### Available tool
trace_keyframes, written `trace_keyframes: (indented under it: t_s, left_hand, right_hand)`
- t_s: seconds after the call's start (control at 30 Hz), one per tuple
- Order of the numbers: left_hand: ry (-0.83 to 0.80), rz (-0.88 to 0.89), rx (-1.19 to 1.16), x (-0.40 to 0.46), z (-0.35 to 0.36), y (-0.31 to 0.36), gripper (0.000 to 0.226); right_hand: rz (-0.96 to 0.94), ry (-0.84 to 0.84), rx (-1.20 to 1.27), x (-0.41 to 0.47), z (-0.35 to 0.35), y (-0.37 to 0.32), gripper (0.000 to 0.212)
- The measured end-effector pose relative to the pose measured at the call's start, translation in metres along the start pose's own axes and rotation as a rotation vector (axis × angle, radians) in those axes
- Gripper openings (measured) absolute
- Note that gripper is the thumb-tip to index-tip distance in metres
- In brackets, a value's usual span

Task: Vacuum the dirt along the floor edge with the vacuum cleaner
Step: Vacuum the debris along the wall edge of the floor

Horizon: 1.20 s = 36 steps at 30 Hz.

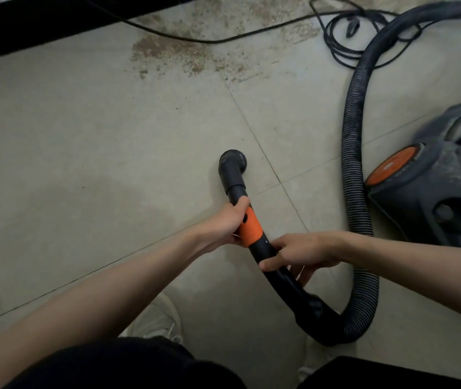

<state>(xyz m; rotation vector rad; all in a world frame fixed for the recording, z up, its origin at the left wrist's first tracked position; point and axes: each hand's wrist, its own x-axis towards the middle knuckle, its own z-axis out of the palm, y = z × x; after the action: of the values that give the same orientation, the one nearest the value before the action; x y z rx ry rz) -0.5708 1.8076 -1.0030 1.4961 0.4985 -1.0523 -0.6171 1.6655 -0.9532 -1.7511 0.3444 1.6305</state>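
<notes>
A: In the head view, how is the grip on each side?

B: The left hand (225, 224) is wrapped around the wand (251, 234) at the orange collar (250, 227), fingers curled on it. The right hand (305, 252) holds the same wand just behind, on the black curved part, thumb on top and fingers underneath. So both are closed around the wand, none is free.

A: And where is the wand?

B: Low over the tiled floor (83, 136), in the middle of the view. Its nozzle (232, 161) is at or very near the tile; I cannot tell if it touches. The dirt (184, 56) lies further ahead, near the dark edge (27, 26) at the top, well apart from the nozzle.

A: How will it handle, you think?

B: The wand looks like hard plastic, stiff and rather light. The ribbed hose (353, 141) behind it is flexible and will drag and pull back a little, because it goes to the cleaner body (431, 192) on the right. I judge the present hold is good: one hand near the front to steer, one at the curve to push.

A: Which way does it point?

B: The long axis runs from the person's right hand forward and slightly left, nozzle pointing away from the person, toward the dirt. A cord (223, 40) lies across the dirty area; the nozzle could catch it.
</notes>
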Motion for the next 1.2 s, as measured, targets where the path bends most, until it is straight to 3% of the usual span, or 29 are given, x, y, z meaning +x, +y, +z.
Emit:
trace_keyframes:
  t_s: [0.3,0.53,0.67,0.83,1.03,1.2]
  left_hand:
    - [0.119,-0.048,-0.129,-0.019,0.010,-0.032,0.022]
    - [0.035,0.000,-0.042,-0.004,0.021,0.002,0.023]
    - [0.099,0.038,-0.070,-0.005,0.001,0.023,0.024]
    - [0.207,0.096,-0.116,-0.026,-0.042,0.069,0.024]
    - [0.272,0.352,0.118,-0.084,-0.067,0.156,0.024]
    - [0.304,0.331,0.017,-0.154,-0.080,0.229,0.029]
  right_hand:
    - [0.039,-0.130,-0.091,-0.006,0.001,0.010,0.040]
    - [0.006,-0.060,0.038,-0.017,-0.018,0.011,0.036]
    - [-0.114,-0.018,0.071,-0.024,-0.022,-0.008,0.024]
    - [-0.232,-0.111,0.086,-0.041,-0.028,-0.044,0.026]
    - [-0.352,-0.174,0.164,-0.093,-0.036,-0.098,0.010]
    - [-0.420,-0.138,0.248,-0.167,-0.048,-0.148,0.017]
